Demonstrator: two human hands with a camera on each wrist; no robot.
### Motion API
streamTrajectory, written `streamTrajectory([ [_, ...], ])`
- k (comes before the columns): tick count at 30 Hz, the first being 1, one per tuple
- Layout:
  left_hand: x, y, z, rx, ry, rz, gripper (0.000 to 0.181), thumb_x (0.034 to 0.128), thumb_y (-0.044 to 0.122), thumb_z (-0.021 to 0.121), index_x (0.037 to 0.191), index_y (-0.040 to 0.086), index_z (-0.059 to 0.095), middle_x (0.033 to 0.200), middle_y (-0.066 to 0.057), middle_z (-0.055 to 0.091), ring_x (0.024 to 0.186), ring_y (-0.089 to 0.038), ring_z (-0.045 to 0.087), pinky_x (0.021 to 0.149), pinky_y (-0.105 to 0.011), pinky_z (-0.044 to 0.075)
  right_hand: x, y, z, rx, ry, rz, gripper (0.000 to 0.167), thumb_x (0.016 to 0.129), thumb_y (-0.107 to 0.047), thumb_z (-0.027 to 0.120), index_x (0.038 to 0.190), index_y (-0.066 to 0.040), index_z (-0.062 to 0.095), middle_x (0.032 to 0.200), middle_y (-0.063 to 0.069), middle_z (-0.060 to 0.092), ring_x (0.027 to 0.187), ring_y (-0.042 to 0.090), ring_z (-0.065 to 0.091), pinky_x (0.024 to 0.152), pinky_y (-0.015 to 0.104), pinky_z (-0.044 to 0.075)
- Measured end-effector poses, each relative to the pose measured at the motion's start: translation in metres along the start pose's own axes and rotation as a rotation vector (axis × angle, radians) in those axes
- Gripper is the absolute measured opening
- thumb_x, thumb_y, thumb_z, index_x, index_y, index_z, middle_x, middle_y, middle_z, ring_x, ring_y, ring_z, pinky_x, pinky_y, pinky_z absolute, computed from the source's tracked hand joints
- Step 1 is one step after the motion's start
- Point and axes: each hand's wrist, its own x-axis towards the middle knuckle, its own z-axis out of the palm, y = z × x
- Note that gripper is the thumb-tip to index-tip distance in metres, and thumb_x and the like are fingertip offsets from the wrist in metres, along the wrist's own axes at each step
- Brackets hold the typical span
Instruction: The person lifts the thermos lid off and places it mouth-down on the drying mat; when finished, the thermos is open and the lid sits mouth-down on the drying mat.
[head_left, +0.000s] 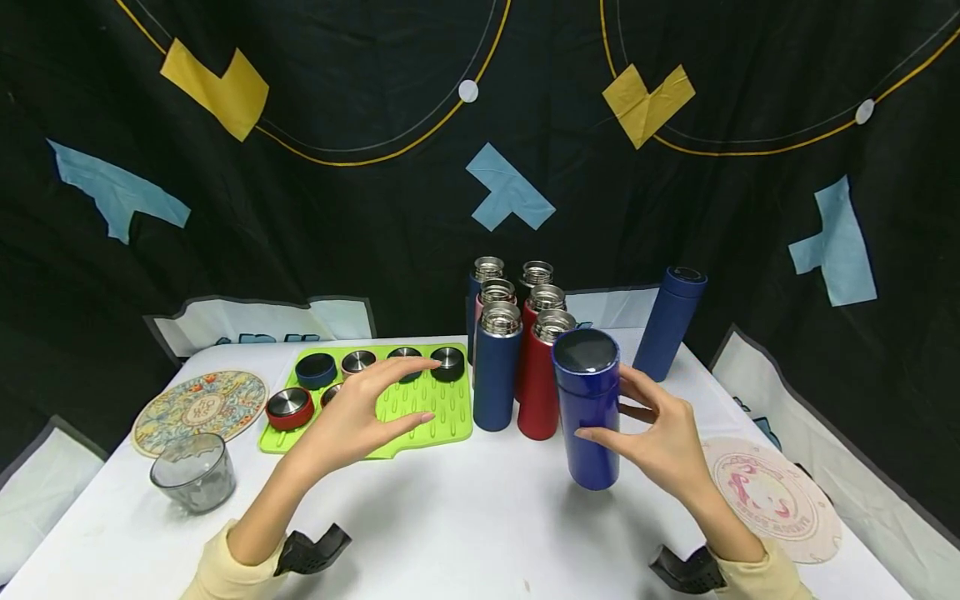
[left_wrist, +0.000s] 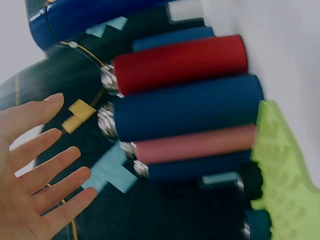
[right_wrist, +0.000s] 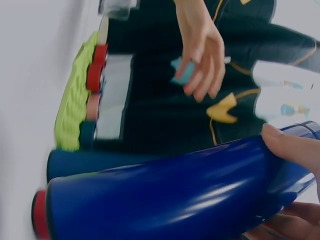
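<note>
A glossy blue thermos with a dark cap is gripped in my right hand, thumb on one side and fingers on the other. In the head view its base appears raised over the white table, in front of a group of uncapped bottles. My left hand holds nothing; its thumb and fingers are spread above the green drying mat. Nearest among the uncapped bottles are a navy one and a red one, with steel necks showing. The left wrist view also shows a pink bottle.
Several bottle caps, among them a red one, lie on the green mat. A glass bowl and a patterned round mat are at left. To the right are a capped navy thermos and a pink round mat.
</note>
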Motion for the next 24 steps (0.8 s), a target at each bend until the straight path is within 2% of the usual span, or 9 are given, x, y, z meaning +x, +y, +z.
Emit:
streamTrajectory([
  [3, 0.007, 0.013, 0.001, -0.046, 0.013, 0.021, 0.066, 0.0753, 0.024, 0.084, 0.135, 0.020, 0.055, 0.134, 0.001, 0.057, 0.122, -0.020, 0.053, 0.092, -0.046, 0.051, 0.003, -0.010, 0.013, 0.058, -0.037, -0.059, 0.076, 0.058, -0.013, 0.094, 0.126, -0.008, 0.061, 0.114, 0.004, 0.069, 0.103, 0.016, 0.066, 0.081, 0.024, 0.055],
  [6, 0.012, 0.024, 0.002, -0.075, 0.027, 0.048, 0.069, 0.0761, 0.025, 0.084, 0.138, 0.021, 0.053, 0.137, 0.002, 0.053, 0.124, -0.018, 0.051, 0.093, -0.044, 0.050, 0.008, -0.018, 0.024, 0.107, -0.067, -0.098, 0.076, 0.059, -0.015, 0.094, 0.127, -0.011, 0.061, 0.113, 0.001, 0.069, 0.103, 0.016, 0.065, 0.083, 0.027, 0.055],
  [12, 0.016, 0.037, 0.002, -0.101, 0.066, 0.108, 0.074, 0.0777, 0.024, 0.083, 0.143, 0.023, 0.047, 0.143, 0.007, 0.048, 0.131, -0.014, 0.044, 0.102, -0.047, 0.043, 0.017, -0.029, 0.041, 0.138, -0.109, -0.110, 0.076, 0.062, -0.022, 0.093, 0.130, -0.014, 0.060, 0.115, 0.000, 0.068, 0.104, 0.016, 0.065, 0.086, 0.033, 0.055],
  [18, 0.015, 0.039, 0.004, -0.133, 0.070, 0.119, 0.080, 0.0766, 0.022, 0.083, 0.145, 0.023, 0.043, 0.146, 0.008, 0.043, 0.134, -0.013, 0.039, 0.104, -0.046, 0.041, 0.020, -0.029, 0.052, 0.110, -0.151, -0.153, 0.078, 0.063, -0.022, 0.092, 0.132, -0.009, 0.059, 0.118, 0.007, 0.067, 0.101, 0.022, 0.067, 0.080, 0.036, 0.057],
  [24, 0.013, 0.040, 0.006, -0.154, 0.003, 0.138, 0.082, 0.0762, 0.024, 0.084, 0.146, 0.026, 0.041, 0.149, 0.007, 0.040, 0.136, -0.014, 0.037, 0.103, -0.046, 0.042, 0.019, -0.026, 0.057, 0.003, -0.233, -0.281, 0.081, 0.062, -0.024, 0.093, 0.135, -0.015, 0.058, 0.121, 0.003, 0.066, 0.103, 0.019, 0.066, 0.081, 0.034, 0.056],
])
